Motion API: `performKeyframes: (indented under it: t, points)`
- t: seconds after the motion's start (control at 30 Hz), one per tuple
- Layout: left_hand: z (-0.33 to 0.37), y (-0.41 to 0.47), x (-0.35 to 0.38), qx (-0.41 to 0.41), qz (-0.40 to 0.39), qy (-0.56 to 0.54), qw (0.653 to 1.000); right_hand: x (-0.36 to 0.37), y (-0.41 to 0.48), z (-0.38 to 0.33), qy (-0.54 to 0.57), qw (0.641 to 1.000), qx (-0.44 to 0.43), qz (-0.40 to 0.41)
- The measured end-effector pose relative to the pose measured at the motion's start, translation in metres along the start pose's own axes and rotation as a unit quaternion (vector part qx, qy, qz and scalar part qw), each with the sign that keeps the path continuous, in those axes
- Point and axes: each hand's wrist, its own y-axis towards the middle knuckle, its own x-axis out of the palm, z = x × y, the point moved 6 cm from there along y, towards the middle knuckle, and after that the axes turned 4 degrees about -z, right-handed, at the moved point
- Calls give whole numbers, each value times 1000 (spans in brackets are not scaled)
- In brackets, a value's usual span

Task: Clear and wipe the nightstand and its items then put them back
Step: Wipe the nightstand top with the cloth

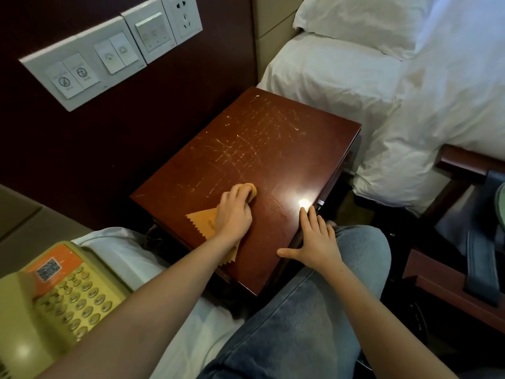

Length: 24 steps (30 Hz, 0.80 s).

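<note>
The dark red wooden nightstand [262, 149] stands in the middle, its top scratched and bare of items. My left hand [233, 214] grips an orange cloth [203, 221] and holds it bunched against the near left part of the top; a corner of the cloth spreads out beside my wrist. My right hand [314, 240] lies flat with straight fingers on the near right edge of the nightstand. A yellowish desk telephone [62, 294] with an orange label and several round keys sits on the white bedding at the lower left.
A bed with white sheets and a pillow [410, 86] flanks the nightstand on the right. White wall switches and a socket [109, 50] are mounted on the dark panel behind. My knees in jeans [314, 310] are close to the front edge. A wooden chair [464, 255] stands at right.
</note>
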Motion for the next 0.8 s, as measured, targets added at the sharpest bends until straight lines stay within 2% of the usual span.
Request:
performKeyframes:
  t: [0.07, 0.17, 0.3, 0.37, 0.43, 0.5, 0.53, 0.63, 0.7, 0.77, 0.8]
  points:
    - [7, -6, 3, 34, 4, -9, 999, 0, 0, 0, 1, 1000, 0, -1]
    - [6, -9, 3, 41, 1, -17, 999, 0, 1, -1, 2, 1000, -1, -1]
    - [14, -7, 9, 82, -22, 40, 996, 0, 1, -1, 6, 1000, -3, 4]
    - [25, -16, 17, 130, -74, 56, 987, -1, 0, -1, 6, 1000, -4, 8]
    - [33, -30, 27, 209, -141, 82, 964, -1, 0, -1, 4, 1000, -6, 12]
    - [31, -33, 30, 248, -162, 116, 948, -2, -1, -2, 5, 1000, -7, 10]
    - [26, -27, 29, 230, -158, 129, 952, -2, -1, -2, 5, 1000, -6, 7]
    - [15, -4, 28, 88, -140, 148, 975, -2, -2, -2, 4, 1000, -1, 2]
    - [22, -4, 30, 33, -133, 145, 980, -3, -2, -1, 7, 1000, 1, 4]
    - [35, -13, 32, 48, -135, 135, 980, -3, -2, -1, 20, 1000, 3, 7]
    - [42, -21, 34, 90, -146, 137, 976, -3, -2, -1, 24, 1000, 3, 10]
